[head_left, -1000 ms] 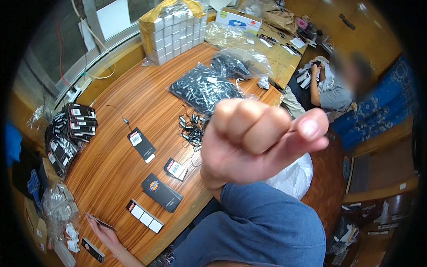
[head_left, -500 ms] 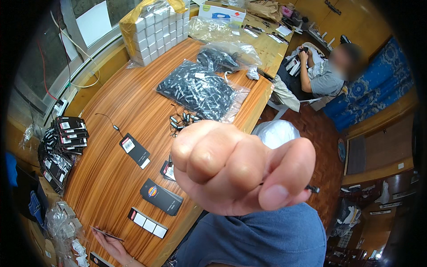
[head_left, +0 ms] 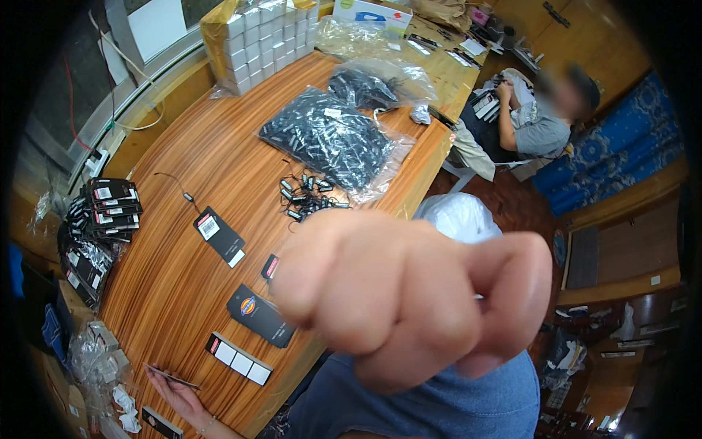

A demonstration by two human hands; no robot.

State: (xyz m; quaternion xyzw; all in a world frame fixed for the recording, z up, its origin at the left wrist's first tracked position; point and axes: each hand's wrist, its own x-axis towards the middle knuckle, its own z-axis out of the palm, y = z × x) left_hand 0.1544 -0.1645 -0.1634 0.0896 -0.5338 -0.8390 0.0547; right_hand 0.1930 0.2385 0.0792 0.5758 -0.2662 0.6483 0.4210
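Note:
My right hand [head_left: 409, 293] is raised close up in the middle, blurred, fingers curled in and thumb pressed against them. Whatever it grips is hidden. At the lower left, my left hand [head_left: 175, 395] holds a thin dark hang tag [head_left: 173, 377], seen nearly edge-on. On the table lie a black hang tag with a string [head_left: 219, 238], a stack of black hang tags [head_left: 257, 316], and a dark strip with white labels [head_left: 240, 358]. Another tag [head_left: 270, 266] is partly covered by my right hand. Beyond it sits a pile of black tag strings [head_left: 311, 196].
Clear bags of black strings [head_left: 325, 139] lie farther back, near stacked white boxes [head_left: 267, 44] in plastic. Piled strung tags [head_left: 113, 208] stand at the table's left edge. A person [head_left: 537, 121] sits at the back right. A white plastic bag [head_left: 457, 216] is right of the table.
My right hand has come nearer and a little right and down, and the small black piece beside its thumb no longer shows. My left hand keeps its hang tag, almost unmoved.

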